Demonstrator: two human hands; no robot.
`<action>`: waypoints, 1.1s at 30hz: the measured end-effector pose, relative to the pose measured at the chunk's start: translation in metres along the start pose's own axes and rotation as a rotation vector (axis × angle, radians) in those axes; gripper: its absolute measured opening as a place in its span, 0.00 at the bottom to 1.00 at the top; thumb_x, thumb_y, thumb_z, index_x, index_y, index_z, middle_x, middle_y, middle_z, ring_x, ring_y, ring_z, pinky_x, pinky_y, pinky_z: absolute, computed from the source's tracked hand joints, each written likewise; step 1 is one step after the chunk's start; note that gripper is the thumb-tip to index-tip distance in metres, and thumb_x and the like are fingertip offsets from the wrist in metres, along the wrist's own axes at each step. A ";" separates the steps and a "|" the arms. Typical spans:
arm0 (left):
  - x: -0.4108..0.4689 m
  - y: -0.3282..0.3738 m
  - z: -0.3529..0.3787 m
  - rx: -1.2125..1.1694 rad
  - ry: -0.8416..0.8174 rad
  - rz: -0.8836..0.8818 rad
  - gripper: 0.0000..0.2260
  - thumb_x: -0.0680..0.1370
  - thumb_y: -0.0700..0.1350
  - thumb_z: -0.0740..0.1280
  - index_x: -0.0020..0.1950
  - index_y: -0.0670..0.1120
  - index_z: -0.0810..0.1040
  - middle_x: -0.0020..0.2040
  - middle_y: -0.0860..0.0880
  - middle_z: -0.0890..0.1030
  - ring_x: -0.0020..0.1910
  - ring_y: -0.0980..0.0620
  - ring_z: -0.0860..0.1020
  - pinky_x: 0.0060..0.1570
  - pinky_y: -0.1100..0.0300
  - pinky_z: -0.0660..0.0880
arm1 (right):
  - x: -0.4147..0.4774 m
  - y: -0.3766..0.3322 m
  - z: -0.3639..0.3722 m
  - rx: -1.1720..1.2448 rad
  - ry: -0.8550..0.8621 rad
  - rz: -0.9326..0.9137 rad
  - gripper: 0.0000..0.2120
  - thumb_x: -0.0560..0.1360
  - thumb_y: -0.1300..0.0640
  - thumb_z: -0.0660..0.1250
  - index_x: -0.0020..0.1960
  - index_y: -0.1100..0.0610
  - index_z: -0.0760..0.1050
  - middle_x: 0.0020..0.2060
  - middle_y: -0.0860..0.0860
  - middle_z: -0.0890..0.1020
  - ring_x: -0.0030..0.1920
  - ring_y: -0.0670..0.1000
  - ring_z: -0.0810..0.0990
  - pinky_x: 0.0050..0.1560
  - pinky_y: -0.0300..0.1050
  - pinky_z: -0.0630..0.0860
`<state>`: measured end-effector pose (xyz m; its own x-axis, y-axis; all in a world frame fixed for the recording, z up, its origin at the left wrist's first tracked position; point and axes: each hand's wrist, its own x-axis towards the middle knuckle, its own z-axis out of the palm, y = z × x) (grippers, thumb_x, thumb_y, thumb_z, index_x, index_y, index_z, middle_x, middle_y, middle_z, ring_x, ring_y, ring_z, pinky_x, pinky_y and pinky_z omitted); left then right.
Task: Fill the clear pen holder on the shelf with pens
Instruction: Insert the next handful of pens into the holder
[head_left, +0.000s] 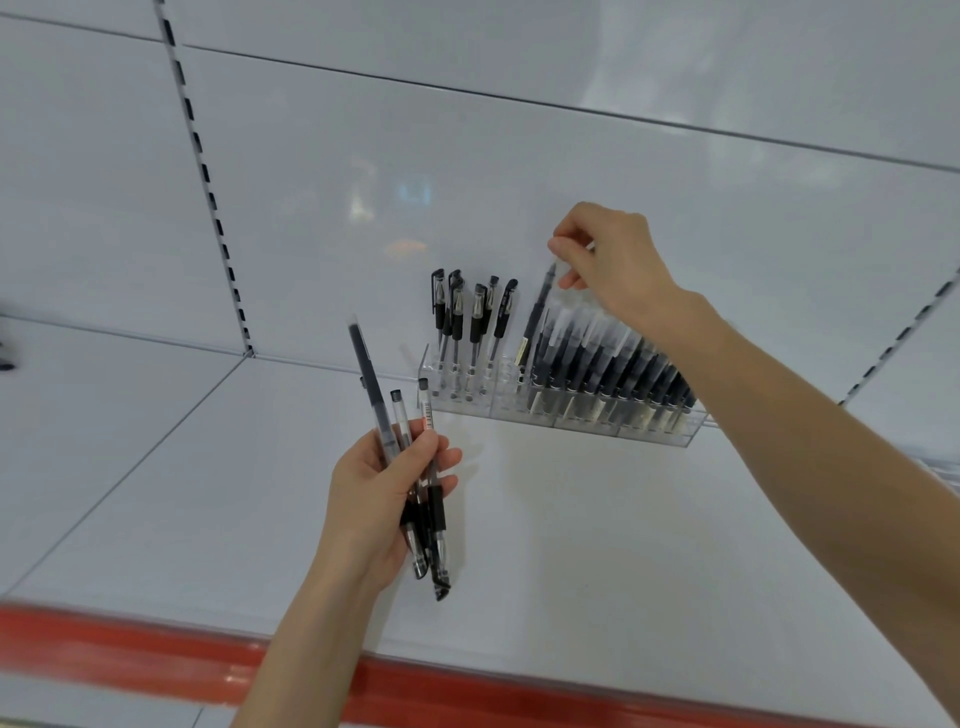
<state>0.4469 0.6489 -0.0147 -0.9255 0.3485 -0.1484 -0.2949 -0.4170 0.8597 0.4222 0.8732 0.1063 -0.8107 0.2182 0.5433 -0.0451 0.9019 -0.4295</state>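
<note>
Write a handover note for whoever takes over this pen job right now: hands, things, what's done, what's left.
Left hand: grips a bunch of pens over the shelf.
Right hand: fingers pinch the top of one pen, its lower end in the holder, mid-row.
Done: holder's right part is packed; several capped pens stand at its left end.
Left: release this pen, then slot the bunch into the free holes between, it seems.

1 clear pen holder (498, 406), 3 pens (364, 359) in left grip (382, 501)
</note>
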 end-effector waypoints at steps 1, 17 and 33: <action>0.000 0.000 0.000 -0.003 -0.001 0.000 0.02 0.75 0.37 0.66 0.47 0.41 0.77 0.38 0.46 0.81 0.34 0.55 0.83 0.32 0.63 0.79 | 0.000 0.000 -0.001 -0.011 0.006 -0.005 0.08 0.78 0.61 0.60 0.48 0.65 0.74 0.42 0.59 0.79 0.34 0.54 0.82 0.40 0.52 0.79; 0.001 0.007 0.007 -0.004 -0.033 0.007 0.02 0.74 0.36 0.66 0.46 0.41 0.77 0.36 0.47 0.82 0.35 0.53 0.84 0.33 0.62 0.80 | -0.011 0.004 0.029 -0.415 -0.114 -0.034 0.12 0.77 0.50 0.62 0.46 0.59 0.78 0.42 0.54 0.82 0.46 0.54 0.77 0.48 0.50 0.76; -0.014 0.015 0.020 0.058 -0.180 0.035 0.03 0.75 0.40 0.65 0.47 0.42 0.76 0.39 0.45 0.85 0.39 0.48 0.84 0.33 0.61 0.79 | -0.076 -0.039 0.014 0.712 -0.255 0.374 0.04 0.71 0.60 0.69 0.46 0.56 0.77 0.33 0.49 0.83 0.33 0.45 0.81 0.38 0.36 0.79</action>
<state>0.4606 0.6542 0.0096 -0.8758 0.4816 -0.0326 -0.2444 -0.3843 0.8903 0.4777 0.8158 0.0717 -0.9485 0.2877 0.1323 -0.0357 0.3179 -0.9474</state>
